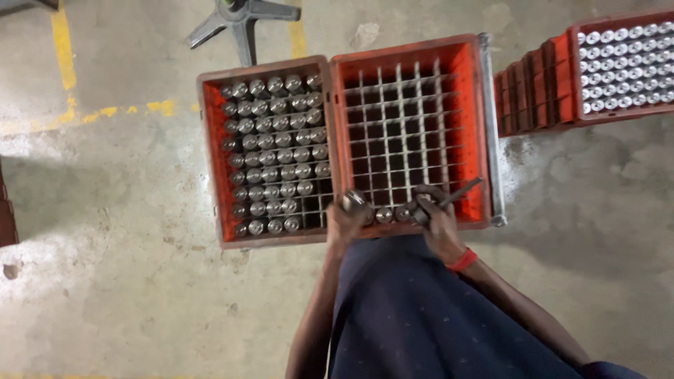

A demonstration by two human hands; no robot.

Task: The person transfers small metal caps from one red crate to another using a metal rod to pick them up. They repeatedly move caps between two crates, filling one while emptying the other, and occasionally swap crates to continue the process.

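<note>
Dark apron [414,309] at 6 o'clock; left hand [346,219] clamped on metal cylinder [355,201], right hand [439,221] clamped on dark rod [463,192], over gridded red crate [411,56].

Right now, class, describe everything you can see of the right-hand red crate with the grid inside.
The right-hand red crate looks like plastic, open-topped, standing on the concrete floor against a fuller crate. A pale grid divides it into square cells, nearly all empty; a few metal cylinders fill the nearest row. Both hands, left and right, work at that row.
</note>
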